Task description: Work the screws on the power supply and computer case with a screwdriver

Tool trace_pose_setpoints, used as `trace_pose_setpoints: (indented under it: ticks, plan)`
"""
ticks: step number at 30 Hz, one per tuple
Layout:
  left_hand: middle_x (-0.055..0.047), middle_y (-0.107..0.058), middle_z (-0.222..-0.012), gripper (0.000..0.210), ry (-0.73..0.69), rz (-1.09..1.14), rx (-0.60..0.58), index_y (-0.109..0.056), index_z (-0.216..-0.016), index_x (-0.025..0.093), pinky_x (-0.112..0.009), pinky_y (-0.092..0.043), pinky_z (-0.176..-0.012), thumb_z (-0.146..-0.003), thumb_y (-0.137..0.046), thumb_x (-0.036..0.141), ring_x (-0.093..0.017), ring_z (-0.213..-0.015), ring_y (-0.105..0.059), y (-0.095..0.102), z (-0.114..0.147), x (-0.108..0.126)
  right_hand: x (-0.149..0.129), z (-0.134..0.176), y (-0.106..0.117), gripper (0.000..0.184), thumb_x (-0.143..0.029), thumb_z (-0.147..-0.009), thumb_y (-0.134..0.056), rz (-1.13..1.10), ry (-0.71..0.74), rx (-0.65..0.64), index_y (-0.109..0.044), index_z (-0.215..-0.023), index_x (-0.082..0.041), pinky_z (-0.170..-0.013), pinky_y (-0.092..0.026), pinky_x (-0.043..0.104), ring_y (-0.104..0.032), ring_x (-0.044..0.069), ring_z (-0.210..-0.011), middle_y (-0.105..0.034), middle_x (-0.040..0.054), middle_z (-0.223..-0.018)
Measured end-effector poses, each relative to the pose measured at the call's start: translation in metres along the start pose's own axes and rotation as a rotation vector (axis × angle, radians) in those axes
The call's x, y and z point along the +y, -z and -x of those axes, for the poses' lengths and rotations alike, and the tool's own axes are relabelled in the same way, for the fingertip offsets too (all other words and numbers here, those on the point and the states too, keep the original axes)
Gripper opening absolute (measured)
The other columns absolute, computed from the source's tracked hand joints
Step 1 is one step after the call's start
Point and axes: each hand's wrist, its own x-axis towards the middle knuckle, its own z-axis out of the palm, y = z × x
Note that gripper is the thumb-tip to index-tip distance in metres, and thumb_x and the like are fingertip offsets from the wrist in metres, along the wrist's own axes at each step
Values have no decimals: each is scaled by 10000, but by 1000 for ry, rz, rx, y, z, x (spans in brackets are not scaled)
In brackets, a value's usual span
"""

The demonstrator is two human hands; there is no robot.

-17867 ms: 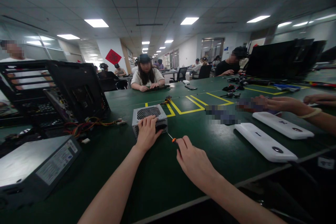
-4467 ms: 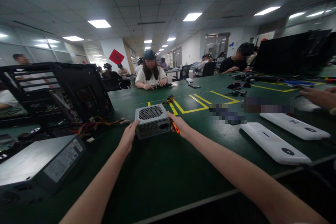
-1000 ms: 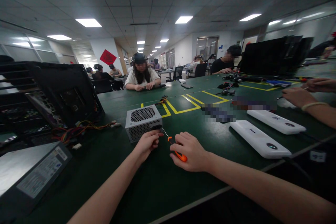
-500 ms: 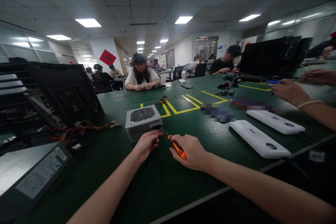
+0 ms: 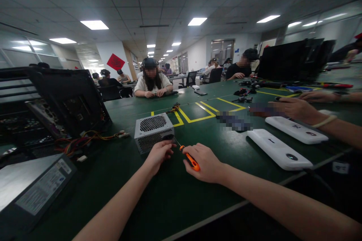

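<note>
A grey power supply unit [image 5: 154,130] with perforated panels sits on the green table in front of me. My left hand [image 5: 161,155] is at its near right corner, fingers curled together beside the black socket [image 5: 169,137]. What they pinch, if anything, is hidden. An orange-handled screwdriver [image 5: 194,162] is gripped in my right hand [image 5: 205,163]. Its thin shaft points up and left, with the tip close to the unit's edge and my left fingertips. Whether the tip touches a screw is too small to tell.
An open black computer case [image 5: 70,101] with loose cables [image 5: 93,135] stands at left. Nearer lies another labelled power supply [image 5: 39,188]. Two white devices [image 5: 278,150] lie at right, by a co-worker's hand [image 5: 299,111]. Another person [image 5: 152,81] sits across the green table [image 5: 220,199].
My hands and the screwdriver have barely moved. On the right, the co-worker's hand has come left and lower, over the table near the white devices.
</note>
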Motion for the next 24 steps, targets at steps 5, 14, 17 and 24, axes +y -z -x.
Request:
trace_pose_setpoints:
  ticks: [5,14,17,24]
  plan:
    - [-122,-504,-1138,267,-789,-915,362,-567,-1000,183,-440,-306,-903,-734,-543,188,-269,-1070,-427,4,-1,-1,0,-1,0,144,-240,-769,-483,12,15,6,-510,-887,-161,-653,-362,271,-490,130,-649,-568,27,-761]
    - [-118,-480,-1183,140,-886,-1255,458,-573,-900,205,-436,-272,-863,-785,-492,207,-270,-1111,-389,9,-11,2,-1,-2,-2,146,-227,-795,-462,24,12,19,-501,-909,-144,-650,-360,264,-469,126,-659,-559,34,-790]
    - [-116,-485,-1179,123,-897,-1273,447,-575,-878,200,-435,-270,-860,-786,-494,218,-270,-1103,-387,10,-11,2,3,0,-2,101,-180,-761,-482,102,101,-29,-529,-847,-160,-667,-349,278,-457,136,-694,-537,36,-790]
    - [-116,-487,-1178,112,-894,-1290,443,-580,-858,184,-424,-264,-863,-782,-506,219,-266,-1110,-381,12,-12,1,6,-3,2,159,-284,-786,-496,92,99,-25,-544,-890,-174,-670,-346,286,-463,144,-709,-529,40,-798]
